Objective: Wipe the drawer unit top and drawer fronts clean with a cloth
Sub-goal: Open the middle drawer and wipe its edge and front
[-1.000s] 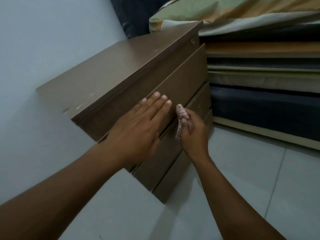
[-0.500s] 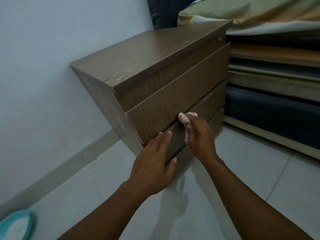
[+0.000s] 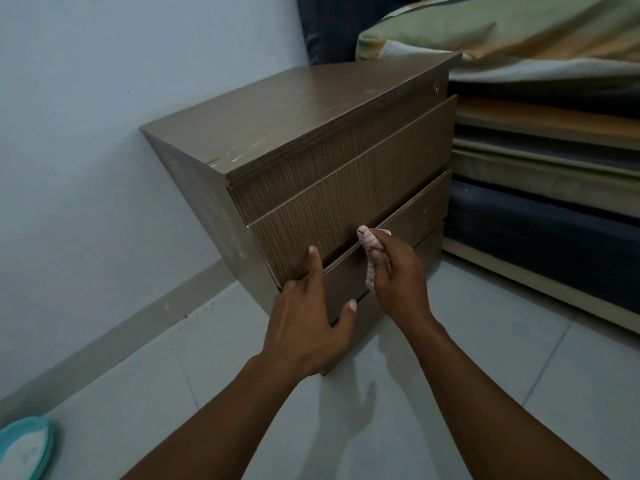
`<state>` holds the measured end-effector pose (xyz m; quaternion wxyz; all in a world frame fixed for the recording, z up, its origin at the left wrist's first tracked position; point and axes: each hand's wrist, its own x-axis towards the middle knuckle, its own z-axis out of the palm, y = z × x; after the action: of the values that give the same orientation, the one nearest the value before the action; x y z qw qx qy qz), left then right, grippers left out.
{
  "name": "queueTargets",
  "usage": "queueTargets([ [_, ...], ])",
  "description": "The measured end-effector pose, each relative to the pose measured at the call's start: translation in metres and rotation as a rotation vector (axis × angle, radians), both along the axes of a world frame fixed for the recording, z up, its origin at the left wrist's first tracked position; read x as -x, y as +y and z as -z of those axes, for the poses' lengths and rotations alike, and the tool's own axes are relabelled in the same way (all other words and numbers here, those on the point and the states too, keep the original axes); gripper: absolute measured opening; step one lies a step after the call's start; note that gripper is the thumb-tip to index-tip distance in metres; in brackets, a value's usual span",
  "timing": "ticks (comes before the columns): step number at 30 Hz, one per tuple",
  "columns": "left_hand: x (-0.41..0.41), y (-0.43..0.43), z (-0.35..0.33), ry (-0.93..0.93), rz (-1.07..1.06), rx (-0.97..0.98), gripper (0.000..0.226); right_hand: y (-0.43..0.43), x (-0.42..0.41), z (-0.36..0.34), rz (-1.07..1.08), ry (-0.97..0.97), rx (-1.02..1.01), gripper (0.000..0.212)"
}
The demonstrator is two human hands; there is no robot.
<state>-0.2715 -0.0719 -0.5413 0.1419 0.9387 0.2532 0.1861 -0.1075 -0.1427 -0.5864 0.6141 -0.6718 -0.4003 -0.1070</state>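
A brown wood-grain drawer unit point(image 3: 311, 109) stands against the pale wall, with three drawer fronts facing me. Its second drawer front point(image 3: 346, 209) juts out slightly at the lower left corner. My left hand point(image 3: 308, 320) rests at that corner, index finger straight up on the front and thumb spread toward the third drawer. My right hand point(image 3: 398, 275) grips a small white cloth with red lines point(image 3: 369, 242), wrapped over a finger and pressed into the gap between the second and third drawer fronts.
Stacked mattresses point(image 3: 554, 161) with a green and orange blanket point(image 3: 502, 26) lie right of the unit. White floor tiles point(image 3: 485, 375) spread below. A teal slipper point(image 3: 24, 448) lies at the bottom left. A grey skirting board point(image 3: 121, 334) runs along the wall.
The view has pulled back from the unit. My left hand slid from the upper drawer front down to the second drawer's lower left corner. My right hand stays at the gap with the cloth.
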Motion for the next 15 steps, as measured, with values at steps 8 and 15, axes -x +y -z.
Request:
queueTargets([
  [8, -0.007, -0.003, 0.000, 0.012, -0.070, 0.184, 0.104, -0.023, -0.004, -0.008, 0.049, -0.043, 0.060, 0.032],
  [15, 0.001, -0.007, -0.007, -0.037, 0.015, 0.206, 0.093, -0.030, 0.011, -0.004, -0.063, -0.285, 0.141, 0.030],
])
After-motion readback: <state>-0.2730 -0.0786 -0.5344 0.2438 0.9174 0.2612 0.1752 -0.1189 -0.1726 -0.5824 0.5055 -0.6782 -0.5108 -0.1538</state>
